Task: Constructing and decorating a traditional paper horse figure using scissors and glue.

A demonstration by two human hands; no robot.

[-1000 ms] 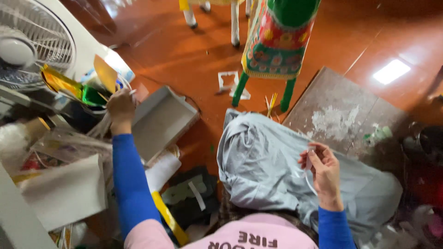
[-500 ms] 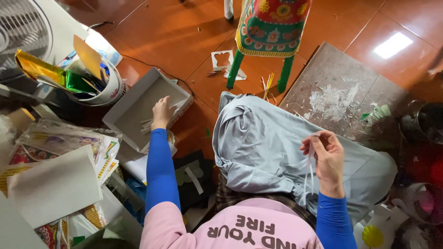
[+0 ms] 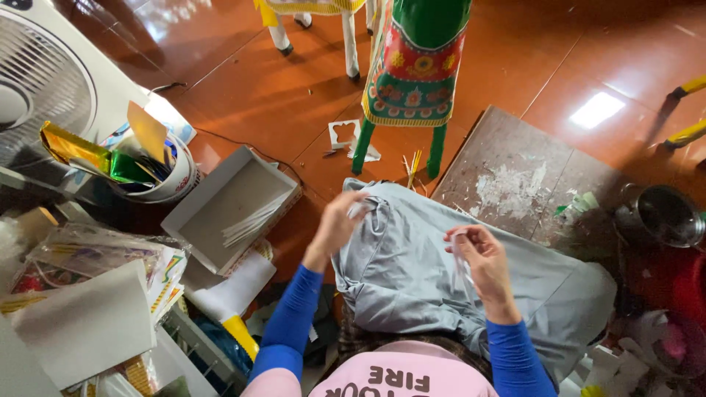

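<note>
My left hand (image 3: 337, 223) is raised over the near edge of a grey cloth (image 3: 412, 276) that covers my lap. Its fingers pinch a thin white strip (image 3: 360, 209), blurred by motion. My right hand (image 3: 479, 256) hovers over the same cloth and pinches a few thin white strips (image 3: 460, 257) that hang down from its fingers. The two hands are a short way apart. Left of my left hand lies a shallow grey box (image 3: 220, 192) with more white strips (image 3: 250, 220) in it.
A white bucket (image 3: 175, 181) of coloured foil sheets stands by a fan (image 3: 40, 84) at the left. A green and red decorated figure on legs (image 3: 415, 70) stands ahead. A paste-smeared board (image 3: 515, 184) and a metal pot (image 3: 668, 215) sit right. Paper stacks (image 3: 88, 316) lie lower left.
My left hand went from the bucket to the grey box, then came back toward my lap with a white strip. My right hand has stayed over the cloth.
</note>
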